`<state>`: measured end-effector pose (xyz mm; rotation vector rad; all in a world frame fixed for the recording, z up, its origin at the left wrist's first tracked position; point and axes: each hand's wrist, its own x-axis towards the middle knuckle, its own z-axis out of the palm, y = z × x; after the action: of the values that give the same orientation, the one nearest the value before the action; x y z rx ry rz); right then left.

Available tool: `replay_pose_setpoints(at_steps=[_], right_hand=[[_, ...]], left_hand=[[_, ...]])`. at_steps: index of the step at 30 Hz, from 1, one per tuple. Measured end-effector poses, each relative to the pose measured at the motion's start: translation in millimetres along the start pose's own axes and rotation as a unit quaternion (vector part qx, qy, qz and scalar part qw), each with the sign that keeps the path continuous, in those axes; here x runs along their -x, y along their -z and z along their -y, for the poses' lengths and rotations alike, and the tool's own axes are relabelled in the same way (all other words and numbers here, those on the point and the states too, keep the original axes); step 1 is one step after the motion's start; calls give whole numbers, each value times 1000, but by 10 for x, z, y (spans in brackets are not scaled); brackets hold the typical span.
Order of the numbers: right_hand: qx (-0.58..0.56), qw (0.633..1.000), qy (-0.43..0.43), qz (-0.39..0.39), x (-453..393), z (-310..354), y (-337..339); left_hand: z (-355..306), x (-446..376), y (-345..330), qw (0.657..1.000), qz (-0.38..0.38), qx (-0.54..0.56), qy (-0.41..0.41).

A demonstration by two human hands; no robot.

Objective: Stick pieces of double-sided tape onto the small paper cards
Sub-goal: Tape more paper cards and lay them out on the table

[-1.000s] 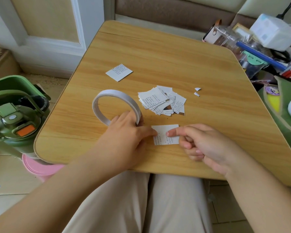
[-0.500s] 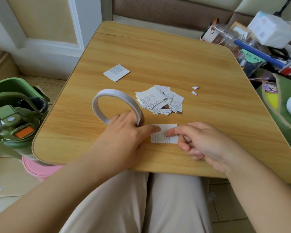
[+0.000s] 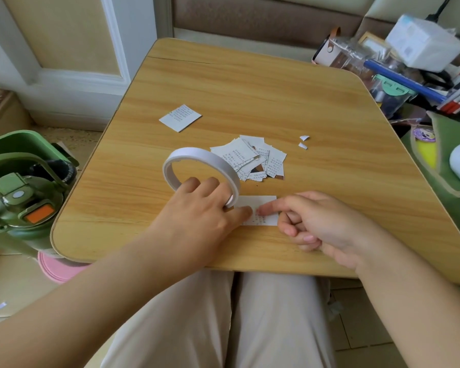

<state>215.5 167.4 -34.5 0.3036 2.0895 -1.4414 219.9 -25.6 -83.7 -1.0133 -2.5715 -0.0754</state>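
Since the earlier frame your white ring-shaped tape roll (image 3: 201, 170) has tipped closer over the small printed paper card (image 3: 260, 211) on the wooden surface (image 3: 250, 88). Your left hand (image 3: 199, 216) grips the roll while your right hand (image 3: 319, 221) presses one fingertip onto the card. You're laying tape; next, tear it cleanly.

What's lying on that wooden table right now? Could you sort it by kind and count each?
Tape roll: 1, gripped by the left hand
Card under the hands: 1, pressed by the right hand
Lone card: 1
Pile of cards: 1; they overlap too much to count singly
Tiny paper scraps: 2
Total: 6
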Motion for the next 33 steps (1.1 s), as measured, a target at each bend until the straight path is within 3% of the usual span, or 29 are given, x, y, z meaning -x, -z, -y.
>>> replay_pose_setpoints(at_steps=[14, 19, 23, 26, 28, 30, 33], right_hand=[[-166, 976, -75, 116, 33, -20, 173], [-232, 961, -90, 118, 83, -15, 169], [-223, 969, -80, 78, 134, -17, 162], [-135, 991, -14, -16, 167, -55, 161], [-9, 992, 86, -92, 185, -104, 130], [144, 955, 207, -153, 180, -171, 77], [306, 880, 322, -167, 128, -313, 4]], left_hand=[[17, 20, -36, 1000, 4, 1, 11], [3, 20, -24, 1000, -5, -14, 7], [7, 27, -22, 1000, -7, -15, 7], [15, 36, -54, 1000, -3, -2, 13], [19, 46, -78, 1000, 6, 9, 17], [31, 61, -96, 1000, 10, 12, 24], [49, 81, -117, 999, 0, 20, 30]])
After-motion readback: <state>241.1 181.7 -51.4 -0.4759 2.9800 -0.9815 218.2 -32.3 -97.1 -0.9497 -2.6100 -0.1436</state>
